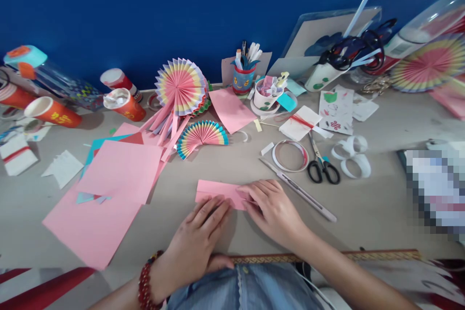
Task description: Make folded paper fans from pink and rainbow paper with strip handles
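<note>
A pink folded paper strip (214, 188) lies on the table right before me, a crease running along its length. My left hand (198, 235) rests on its lower edge with the fingers stretched out flat, the thumb spread away near the table edge. At the strip's right end, my right hand (272, 208) is closed, thumb below and fingers above the paper. Its fingers cover that end. To the right of this hand lie a utility knife (301, 191), black-handled scissors (323, 167) and a roll of tape (289, 156).
Pink paper sheets (123, 169) are stacked at left. Behind stand a pleated paper rosette (179, 87), a half fan (201, 138), orange paper cups (125, 104), a pen holder (243, 80) and a cup of scraps (268, 97). White paper loops (354, 155) lie at right.
</note>
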The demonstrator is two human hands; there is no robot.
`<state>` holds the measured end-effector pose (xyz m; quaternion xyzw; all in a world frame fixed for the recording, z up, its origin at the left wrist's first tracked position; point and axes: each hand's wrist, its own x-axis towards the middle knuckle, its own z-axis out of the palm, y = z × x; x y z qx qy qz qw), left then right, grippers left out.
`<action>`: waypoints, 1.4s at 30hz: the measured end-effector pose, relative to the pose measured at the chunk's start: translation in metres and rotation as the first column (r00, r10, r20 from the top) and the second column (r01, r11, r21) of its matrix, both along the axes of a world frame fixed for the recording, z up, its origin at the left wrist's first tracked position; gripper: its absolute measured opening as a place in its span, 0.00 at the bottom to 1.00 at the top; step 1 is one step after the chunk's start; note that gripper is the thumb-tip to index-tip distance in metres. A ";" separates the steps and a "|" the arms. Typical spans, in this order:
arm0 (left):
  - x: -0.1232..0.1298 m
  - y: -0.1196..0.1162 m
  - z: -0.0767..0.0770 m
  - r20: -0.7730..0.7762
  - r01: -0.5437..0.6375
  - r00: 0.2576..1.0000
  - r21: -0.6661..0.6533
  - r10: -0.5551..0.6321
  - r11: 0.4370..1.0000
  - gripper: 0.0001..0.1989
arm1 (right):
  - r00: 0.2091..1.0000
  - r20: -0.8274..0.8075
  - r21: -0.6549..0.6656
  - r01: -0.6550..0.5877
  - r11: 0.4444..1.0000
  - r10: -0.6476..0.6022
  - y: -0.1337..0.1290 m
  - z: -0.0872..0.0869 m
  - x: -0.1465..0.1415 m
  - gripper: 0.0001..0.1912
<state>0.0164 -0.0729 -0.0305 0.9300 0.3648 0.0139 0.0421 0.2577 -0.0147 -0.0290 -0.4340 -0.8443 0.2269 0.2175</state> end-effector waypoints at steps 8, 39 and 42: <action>0.001 0.002 -0.001 0.038 0.001 0.999 0.004 -0.002 1.000 0.50 | 0.975 0.220 0.231 -0.066 0.971 0.014 -0.011 0.001 0.002 0.10; -0.060 -0.008 0.011 -0.033 -0.225 0.973 0.100 0.229 0.969 0.37 | 0.982 0.180 0.220 -0.100 0.970 0.061 -0.035 0.009 0.047 0.15; -0.060 -0.007 0.009 -0.029 -0.214 0.975 0.114 0.219 0.970 0.36 | 0.983 0.174 0.232 -0.098 0.968 0.058 -0.036 0.009 0.047 0.15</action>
